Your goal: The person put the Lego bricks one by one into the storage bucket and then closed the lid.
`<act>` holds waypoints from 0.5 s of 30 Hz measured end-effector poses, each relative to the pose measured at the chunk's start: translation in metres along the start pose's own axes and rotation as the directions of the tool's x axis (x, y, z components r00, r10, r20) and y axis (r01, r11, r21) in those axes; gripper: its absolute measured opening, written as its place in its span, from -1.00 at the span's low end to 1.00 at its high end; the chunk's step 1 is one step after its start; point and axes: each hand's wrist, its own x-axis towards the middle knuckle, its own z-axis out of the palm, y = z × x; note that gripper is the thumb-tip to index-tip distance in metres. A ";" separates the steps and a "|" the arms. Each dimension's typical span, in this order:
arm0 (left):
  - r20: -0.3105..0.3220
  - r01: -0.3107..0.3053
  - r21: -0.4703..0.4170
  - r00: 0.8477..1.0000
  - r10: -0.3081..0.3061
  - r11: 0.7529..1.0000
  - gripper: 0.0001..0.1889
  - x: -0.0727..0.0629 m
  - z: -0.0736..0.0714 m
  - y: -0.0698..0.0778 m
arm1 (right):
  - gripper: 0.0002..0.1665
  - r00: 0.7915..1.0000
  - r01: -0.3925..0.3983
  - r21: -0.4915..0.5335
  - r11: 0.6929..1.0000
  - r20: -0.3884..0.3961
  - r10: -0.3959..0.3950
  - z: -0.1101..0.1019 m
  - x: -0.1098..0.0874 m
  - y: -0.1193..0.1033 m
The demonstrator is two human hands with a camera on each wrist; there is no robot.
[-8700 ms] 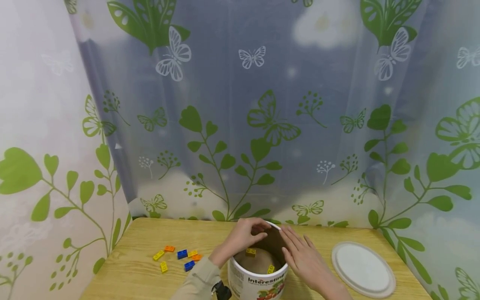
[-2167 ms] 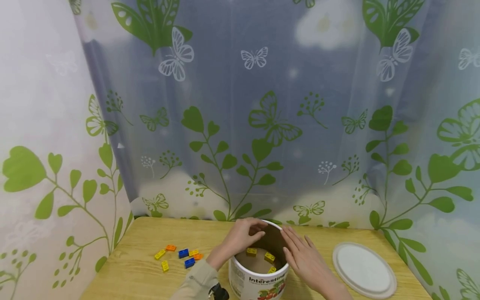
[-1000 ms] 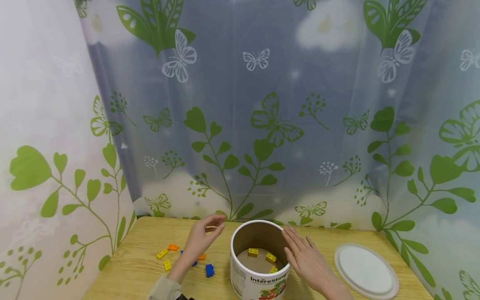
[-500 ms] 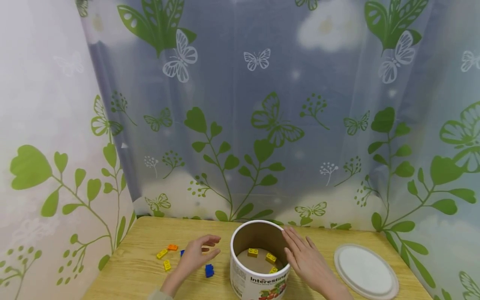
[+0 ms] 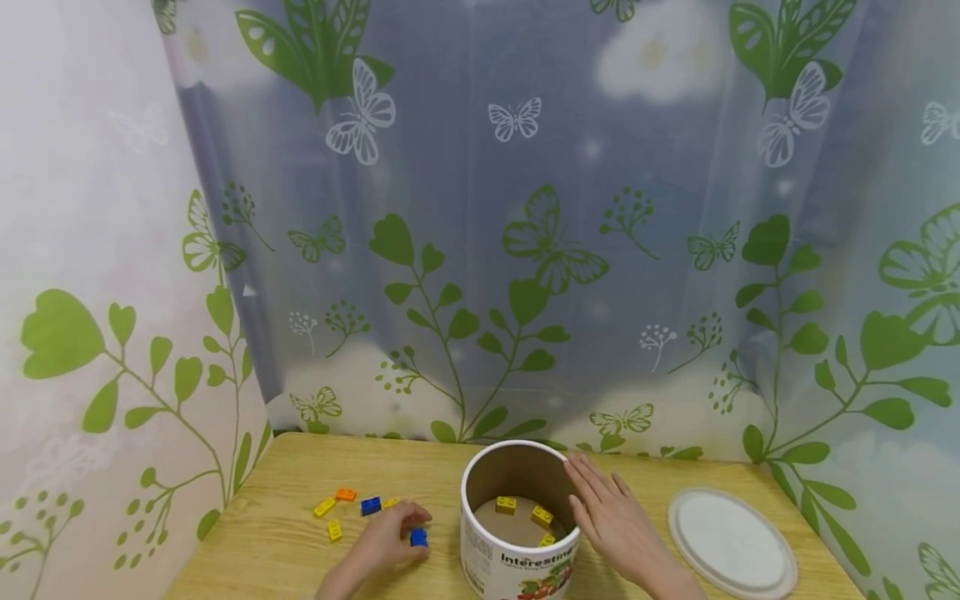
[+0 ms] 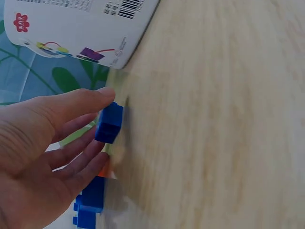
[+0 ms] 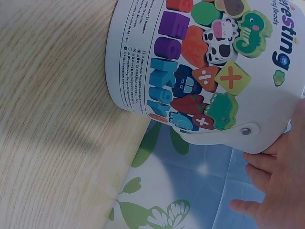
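Note:
My left hand (image 5: 384,540) is low over the table's left half, thumb and fingers loosely around a blue toy brick (image 5: 419,537). In the left wrist view, the thumb tip is right at one end of this blue brick (image 6: 109,123), with the other fingers spread behind it. My right hand (image 5: 617,523) rests with straight fingers against the right rim of a white printed bucket (image 5: 480,546). In the right wrist view, its fingers (image 7: 259,162) touch the bucket's edge near the handle pivot. Inside the bucket lie yellow bricks (image 5: 506,505).
Left of the left hand lie an orange brick (image 5: 345,494), a yellow brick (image 5: 334,529) and another blue brick (image 5: 371,505); the hand covers others. A round white lid (image 5: 732,542) lies flat at the right. Behind the wooden table (image 5: 262,525) hangs a butterfly-patterned curtain (image 5: 450,250).
One more yellow brick shows in the bucket than in the oldest frame. My left hand has left the rim, moved left and come down around the blue brick. My right hand stays put.

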 end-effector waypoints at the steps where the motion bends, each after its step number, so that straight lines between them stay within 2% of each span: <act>1: 0.003 0.010 0.003 1.000 -0.010 1.000 -0.61 0.000 0.000 0.000 | -0.40 1.000 -0.001 -0.002 1.000 0.002 0.001 0.000 0.000 0.000; 7: -0.009 0.022 0.031 1.000 -0.022 0.999 -0.63 -0.002 0.002 -0.002 | -0.40 1.000 -0.003 0.003 1.000 0.003 0.003 0.000 -0.001 0.000; 15: -0.040 -0.009 0.057 0.999 0.011 0.998 -0.72 -0.002 0.006 -0.001 | -0.40 1.000 -0.001 0.007 1.000 0.003 0.001 -0.001 0.000 -0.001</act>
